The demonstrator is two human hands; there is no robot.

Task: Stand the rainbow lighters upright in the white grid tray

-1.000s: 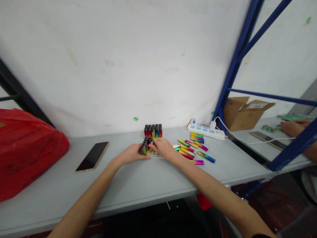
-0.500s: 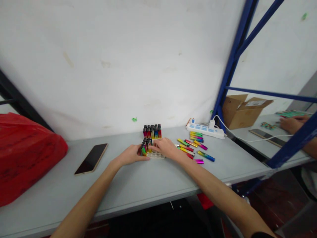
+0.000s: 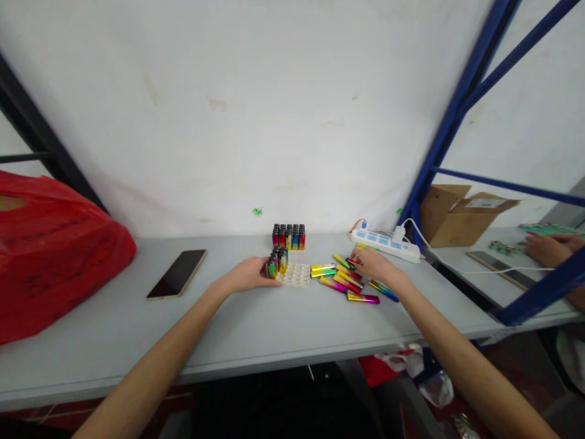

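My left hand [image 3: 250, 274] is closed around the left end of a white slotted tray [image 3: 298, 275]. Several upright lighters [image 3: 278, 263] stand in that end, while the tray's right part shows bare slots. Over on the right, my right hand [image 3: 372, 265] reaches into a loose pile of shiny coloured lighters [image 3: 350, 281] lying flat. Its fingertips are pinched at a red lighter [image 3: 351, 261], partly covered by the fingers. Behind the tray, a full block of upright lighters [image 3: 289, 236] stands near the wall.
A phone [image 3: 178, 274] and a red plastic bag [image 3: 59, 256] lie to the left. At the back right are a white power strip [image 3: 386, 242] with cables, a blue metal frame [image 3: 450, 134] and a cardboard box [image 3: 457, 216]. Another person's hands [image 3: 551, 249] are at the far right.
My right hand has moved right, from the tray to the loose lighters, uncovering the bare slots. My left hand stays at the tray. The camera view has shifted slightly.
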